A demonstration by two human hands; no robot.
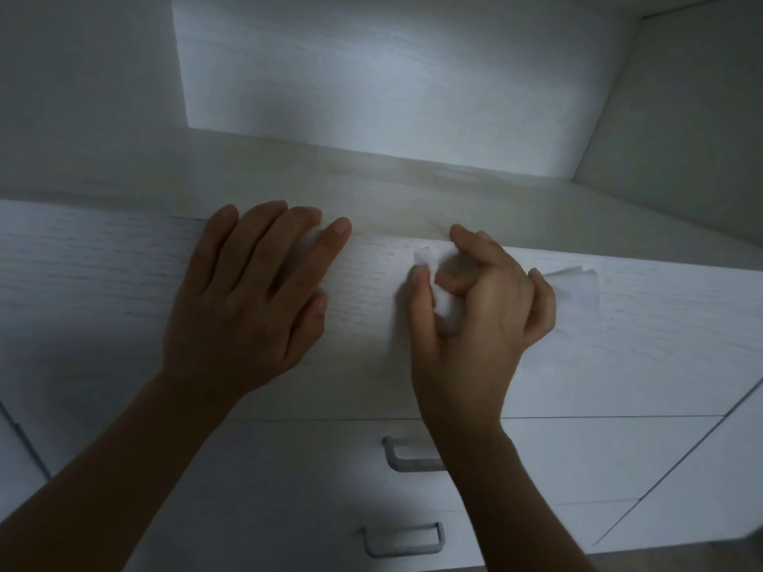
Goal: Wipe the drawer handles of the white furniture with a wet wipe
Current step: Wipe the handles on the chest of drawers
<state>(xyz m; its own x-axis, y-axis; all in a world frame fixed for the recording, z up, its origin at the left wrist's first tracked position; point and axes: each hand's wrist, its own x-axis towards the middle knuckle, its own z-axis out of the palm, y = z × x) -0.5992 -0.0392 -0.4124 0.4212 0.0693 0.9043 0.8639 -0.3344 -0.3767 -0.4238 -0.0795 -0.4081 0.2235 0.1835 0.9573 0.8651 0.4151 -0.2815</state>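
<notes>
The room is dim, and the white furniture (619,365) has a pale wood-grain tabletop (413,192) set in a recess. My left hand (243,299) lies flat, fingers spread, while my right hand (475,307) bunches the white wet wipe (448,307) against the top front. Two grey drawer handles (406,460) sit below, the upper partly behind my wrist.

1. Your furniture (619,365) is white with a faint wood-grain pattern.
2. Its top (413,192) looks duller, beige-tinged.
3. Your wipe (448,307) is plain white.
4. Both handles, upper (402,462) and lower (406,544), are grey.
5. The wall (392,68) behind is grained white.
</notes>
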